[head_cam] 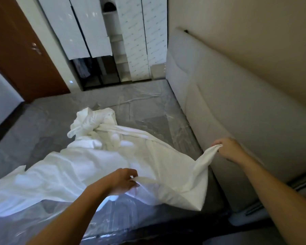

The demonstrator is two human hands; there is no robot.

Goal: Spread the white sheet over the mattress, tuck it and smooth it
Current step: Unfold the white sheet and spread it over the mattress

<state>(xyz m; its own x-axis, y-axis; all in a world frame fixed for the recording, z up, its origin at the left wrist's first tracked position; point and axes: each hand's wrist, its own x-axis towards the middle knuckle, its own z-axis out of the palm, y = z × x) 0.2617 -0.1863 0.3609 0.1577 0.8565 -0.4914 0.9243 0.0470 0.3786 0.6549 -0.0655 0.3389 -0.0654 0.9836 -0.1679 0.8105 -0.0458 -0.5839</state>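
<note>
The white sheet (88, 165) lies crumpled across the near half of the grey, plastic-wrapped mattress (145, 103), with a bunched heap toward the middle. My right hand (228, 149) is closed on a corner of the sheet, lifted beside the headboard at the right. My left hand (121, 181) pinches the sheet's near edge by the mattress's front side. The fabric between the two hands hangs in a loose fold. The far half of the mattress is bare.
A padded cream headboard (237, 106) runs along the right wall. A white wardrobe (131, 38) with an open lower section stands beyond the bed. A brown door (19, 50) is at the far left. Dark floor shows at the bottom right.
</note>
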